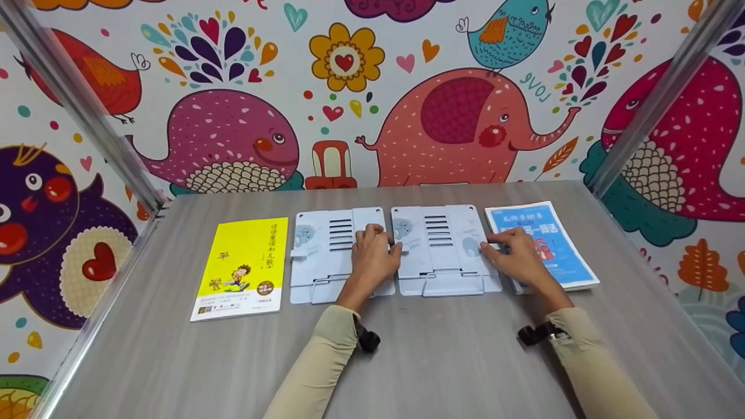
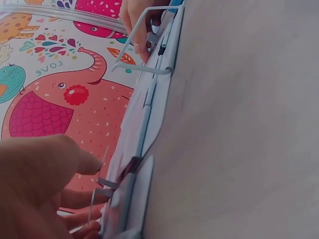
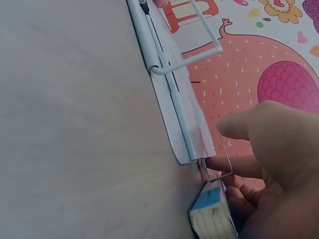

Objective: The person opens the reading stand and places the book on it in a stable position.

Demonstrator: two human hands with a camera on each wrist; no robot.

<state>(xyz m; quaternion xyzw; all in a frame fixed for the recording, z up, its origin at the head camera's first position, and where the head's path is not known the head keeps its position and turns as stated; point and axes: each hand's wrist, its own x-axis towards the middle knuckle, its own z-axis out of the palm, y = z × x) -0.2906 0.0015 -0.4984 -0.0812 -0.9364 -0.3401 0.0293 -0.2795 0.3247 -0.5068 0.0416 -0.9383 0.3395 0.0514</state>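
Tabletop [image 1: 442,361] of streaked grey lies beneath my forearms, and on it two white stands lie flat, side by side. My left hand [image 1: 372,256] is over the right part of the left stand [image 1: 314,265], thumb toward the narrow gap between the two. In the left wrist view that thumb and the bent fingers lie either side of small tabs [image 2: 107,183] jutting where the stands meet; I cannot tell whether I pinch one or only touch it.

My right hand [image 1: 518,256] is at the right edge of the right stand [image 1: 433,262]. From that wrist, my thumb and forefinger show apart, with a thin wire clip [image 3: 228,155] beside them at the stand's edge; whether I have it gripped, I cannot tell. A thicker wire loop [image 3: 187,61] tilts up from the near side of this stand.

Just beyond, partly behind my right hand, lies a thick blue book [image 1: 561,253]. A yellow book [image 1: 244,250] lies just left of the left stand. Black straps circle my wrists below beige sleeves [image 1: 323,355]. A printed wall with a coral elephant [image 1: 454,157] rises behind the table.
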